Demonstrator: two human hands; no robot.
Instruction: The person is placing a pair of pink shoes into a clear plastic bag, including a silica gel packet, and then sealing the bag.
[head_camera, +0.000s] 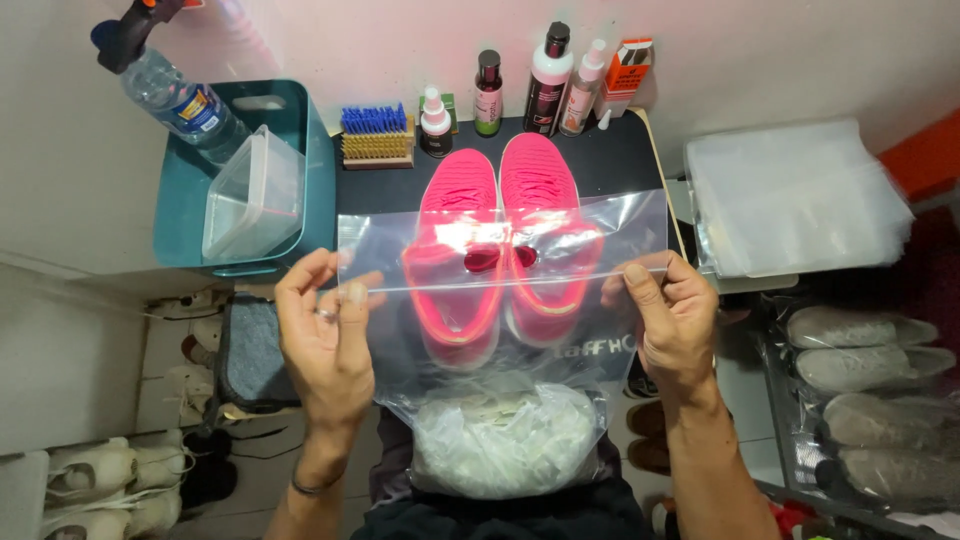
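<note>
- We hold a clear plastic bag (500, 300) stretched between both hands, in front of the pink shoes (500, 240), so we see the shoes only through the plastic.
- Our left hand (325, 335) pinches the bag's top left edge between thumb and fingers; our right hand (670, 320) pinches the top right edge the same way.
- The bag hangs down towards us from the shoes, and its lower part bulges with crumpled white stuffing (505, 440).
- The shoes stand side by side on a black table (610, 160), toes pointing away from us.
- Behind the shoes, against the wall, stand a row of bottles (545, 85) and a small orange box (625, 75).
- Left of the shoes, at the table's back corner, lies a brush (375, 135) with blue and tan bristles.
- Further left of the shoes, a teal bin (190, 210) holds a clear tub (255, 195) and a spray bottle (170, 85).
- Right of the shoes lies a stack of clear bags (790, 195), with bagged grey shoes (870, 385) below it.
- Down left of the shoes, white shoes (120, 480) sit on the floor.
</note>
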